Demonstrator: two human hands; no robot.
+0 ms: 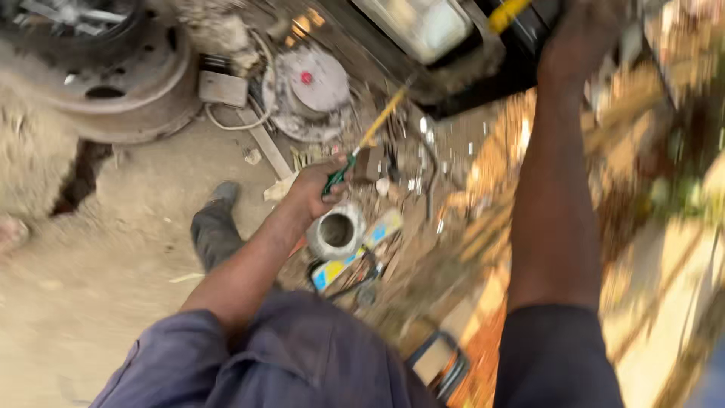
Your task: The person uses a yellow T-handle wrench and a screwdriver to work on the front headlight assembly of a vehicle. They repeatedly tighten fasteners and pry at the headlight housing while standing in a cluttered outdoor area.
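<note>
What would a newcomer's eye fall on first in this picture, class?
Probably the left hand at centre, gripping a green-handled tool with a yellow shaft that points up toward the dark machine at the top. Just below the hand sits a round metal pot amid scattered scrap. At the right, the other arm reaches up, its right hand on the machine.

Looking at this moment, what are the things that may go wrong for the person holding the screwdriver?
1. The left hand grips a long screwdriver pointing up toward the black vehicle part; if it slips, the tip may jab the raised right hand.
2. The ground is littered with a metal cylinder and scrap by the shoe; tripping seems possible.
</note>
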